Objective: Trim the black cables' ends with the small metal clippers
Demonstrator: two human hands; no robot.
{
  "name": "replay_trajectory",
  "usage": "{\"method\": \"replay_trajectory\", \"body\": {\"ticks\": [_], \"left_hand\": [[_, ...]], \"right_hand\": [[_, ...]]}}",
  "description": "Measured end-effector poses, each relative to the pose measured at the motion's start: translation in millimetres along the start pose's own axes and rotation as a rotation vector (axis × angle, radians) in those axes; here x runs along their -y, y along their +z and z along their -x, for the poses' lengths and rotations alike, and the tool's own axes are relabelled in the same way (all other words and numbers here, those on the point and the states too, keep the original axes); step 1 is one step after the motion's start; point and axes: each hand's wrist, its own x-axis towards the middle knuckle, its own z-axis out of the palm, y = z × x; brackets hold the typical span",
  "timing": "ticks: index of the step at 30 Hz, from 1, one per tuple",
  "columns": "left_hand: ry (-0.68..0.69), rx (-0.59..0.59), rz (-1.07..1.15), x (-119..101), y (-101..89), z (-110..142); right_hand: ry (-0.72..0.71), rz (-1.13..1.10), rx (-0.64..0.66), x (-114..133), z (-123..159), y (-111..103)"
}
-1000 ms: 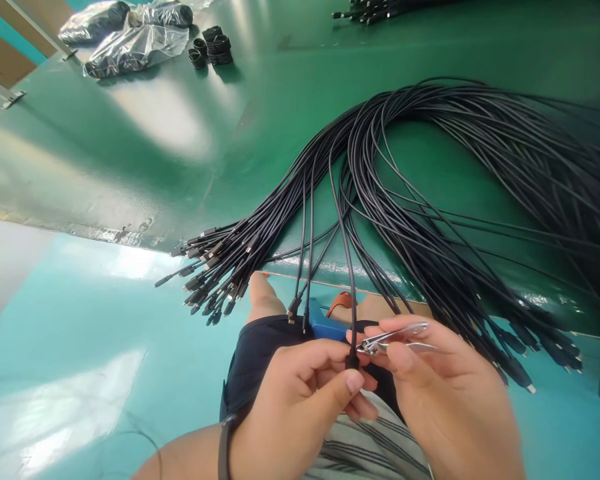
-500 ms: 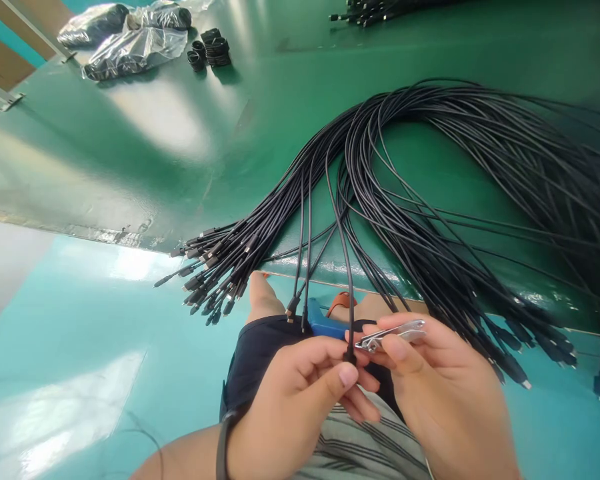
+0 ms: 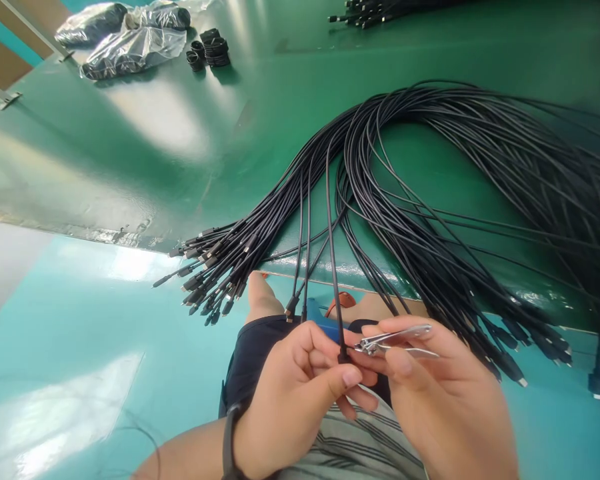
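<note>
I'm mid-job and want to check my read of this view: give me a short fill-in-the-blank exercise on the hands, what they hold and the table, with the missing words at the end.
1. The clipper is in the person's ____ hand.
2. The left hand holds one ____-coloured cable.
3. The wristband is worn on the person's ____ wrist.
4. The top of the table is mostly ____ in colour.

Missing words: right; black; left; green.

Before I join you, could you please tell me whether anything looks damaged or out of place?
The green table looks worn along its near edge at left, with dark, ragged marks; nothing else stands out.
</note>
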Motion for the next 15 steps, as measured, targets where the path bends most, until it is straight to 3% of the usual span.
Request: {"method": "replay_trajectory", "body": {"ticks": [6, 15], "left_hand": [[0.035, -0.071, -0.078, 1.3, 0.5, 4.7], [0.023, -0.109, -0.150, 2.1, 1.2, 7.0]], "right_hand": [[-0.055, 0.045, 0.047, 0.8, -1.0, 7.2], [-0.020, 0.098, 0.056, 5.3, -3.3, 8.4]]}}
